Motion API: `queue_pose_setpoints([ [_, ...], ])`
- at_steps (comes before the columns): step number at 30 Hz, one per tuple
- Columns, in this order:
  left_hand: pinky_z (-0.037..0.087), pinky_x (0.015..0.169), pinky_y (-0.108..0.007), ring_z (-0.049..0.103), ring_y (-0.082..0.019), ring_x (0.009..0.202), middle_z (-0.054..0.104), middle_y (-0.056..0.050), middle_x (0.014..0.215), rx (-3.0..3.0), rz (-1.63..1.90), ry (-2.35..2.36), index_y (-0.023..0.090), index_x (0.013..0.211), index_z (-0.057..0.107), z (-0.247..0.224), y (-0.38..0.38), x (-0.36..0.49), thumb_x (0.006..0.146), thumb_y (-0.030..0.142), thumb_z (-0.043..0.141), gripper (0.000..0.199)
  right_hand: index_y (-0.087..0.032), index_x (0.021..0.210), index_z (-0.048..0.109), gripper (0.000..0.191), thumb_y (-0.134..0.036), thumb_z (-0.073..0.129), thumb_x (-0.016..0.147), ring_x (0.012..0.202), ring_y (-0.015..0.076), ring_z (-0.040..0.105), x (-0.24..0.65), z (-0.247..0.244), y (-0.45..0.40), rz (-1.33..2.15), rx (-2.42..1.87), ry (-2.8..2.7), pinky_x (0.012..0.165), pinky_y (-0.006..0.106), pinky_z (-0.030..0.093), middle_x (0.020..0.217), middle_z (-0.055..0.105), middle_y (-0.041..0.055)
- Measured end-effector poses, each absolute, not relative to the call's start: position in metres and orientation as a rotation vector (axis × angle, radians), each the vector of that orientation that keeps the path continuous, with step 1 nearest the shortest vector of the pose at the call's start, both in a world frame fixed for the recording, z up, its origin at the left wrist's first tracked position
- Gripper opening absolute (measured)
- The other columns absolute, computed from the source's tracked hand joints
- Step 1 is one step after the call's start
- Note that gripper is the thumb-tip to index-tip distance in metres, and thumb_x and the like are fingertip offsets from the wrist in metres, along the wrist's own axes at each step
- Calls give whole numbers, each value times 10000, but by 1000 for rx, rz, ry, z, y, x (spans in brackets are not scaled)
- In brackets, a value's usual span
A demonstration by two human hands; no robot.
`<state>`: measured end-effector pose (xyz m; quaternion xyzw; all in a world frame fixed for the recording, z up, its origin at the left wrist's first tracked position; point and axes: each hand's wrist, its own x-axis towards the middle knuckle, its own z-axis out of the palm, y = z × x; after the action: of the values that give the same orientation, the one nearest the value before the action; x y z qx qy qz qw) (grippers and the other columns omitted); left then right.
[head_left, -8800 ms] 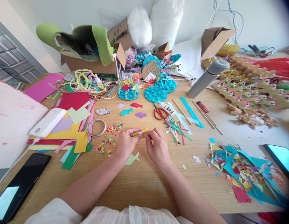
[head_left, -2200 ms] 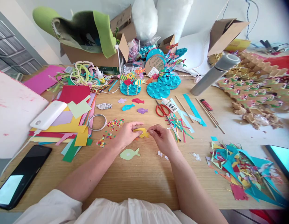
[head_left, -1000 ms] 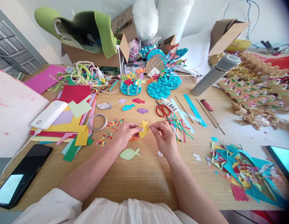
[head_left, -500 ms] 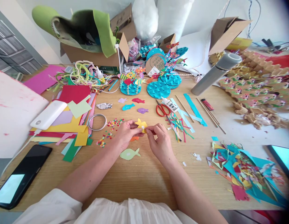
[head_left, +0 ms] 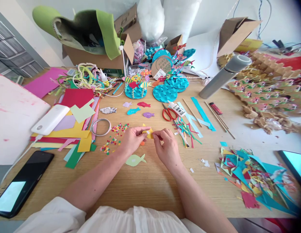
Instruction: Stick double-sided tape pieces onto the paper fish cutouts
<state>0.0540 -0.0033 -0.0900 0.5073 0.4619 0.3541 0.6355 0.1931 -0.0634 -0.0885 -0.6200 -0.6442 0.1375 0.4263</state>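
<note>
My left hand (head_left: 132, 139) pinches a small yellow paper fish (head_left: 150, 135) between thumb and forefinger, above the middle of the table. A little white patch shows on the paper, and the fingers cover part of its outline. At the right edge of the fish, the thumb and fingertips of my right hand (head_left: 167, 145) are closed together on it. Just below the hands lies a light green paper fish (head_left: 133, 160) with a white patch. An orange paper piece (head_left: 142, 143) peeks out beneath my left hand, mostly hidden.
Beyond my hands lie blue (head_left: 133, 111) and purple paper fish (head_left: 148, 115). Red-handled scissors (head_left: 169, 114) and a glue bottle (head_left: 177, 108) are to the right. Paper dots (head_left: 114, 139) and a tape roll (head_left: 101, 127) are left; paper scraps (head_left: 254, 178) lie right.
My left forefinger has straightened across the top of the yellow fish, and less of the paper shows. My right hand has hardly moved.
</note>
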Motion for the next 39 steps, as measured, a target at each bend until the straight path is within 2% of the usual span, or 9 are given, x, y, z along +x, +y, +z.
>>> queue_pose_setpoints([
  [5, 585, 627, -267, 635, -121, 639, 708, -17, 690, 999, 888, 1034, 150, 794, 772, -82, -5, 58, 571, 267, 825, 257, -187, 822, 600, 137, -127, 505, 901, 751, 184, 503, 191, -89, -65, 328, -1535, -1625, 684, 320, 403, 757, 558, 32],
  [10, 598, 645, -304, 635, -126, 639, 694, -6, 669, 892, 918, 1027, 145, 760, 765, -79, -7, 59, 513, 277, 857, 295, -186, 837, 604, 131, -149, 505, 914, 751, 186, 500, 190, -89, -65, 297, -1524, -1648, 687, 323, 402, 758, 552, 34],
  [19, 532, 825, -317, 683, -181, 819, 764, -50, 778, 965, 902, 1118, 183, 758, 781, -83, -6, 59, 574, 232, 794, 191, -194, 840, 593, 134, -145, 493, 915, 760, 185, 501, 189, -89, -66, 295, -1520, -1651, 694, 322, 406, 766, 555, 34],
  [27, 539, 743, -288, 687, -183, 799, 764, -64, 786, 918, 884, 1116, 170, 779, 782, -81, -6, 59, 579, 223, 773, 207, -196, 830, 597, 143, -141, 493, 911, 761, 187, 499, 189, -91, -65, 287, -1522, -1665, 701, 324, 402, 763, 558, 34],
  [39, 536, 793, -290, 700, -181, 821, 772, -34, 831, 1079, 858, 1142, 206, 804, 785, -86, -7, 57, 654, 215, 735, 158, -205, 805, 588, 184, -159, 459, 927, 770, 202, 491, 190, -89, -65, 294, -1565, -1707, 704, 335, 409, 770, 563, 53],
])
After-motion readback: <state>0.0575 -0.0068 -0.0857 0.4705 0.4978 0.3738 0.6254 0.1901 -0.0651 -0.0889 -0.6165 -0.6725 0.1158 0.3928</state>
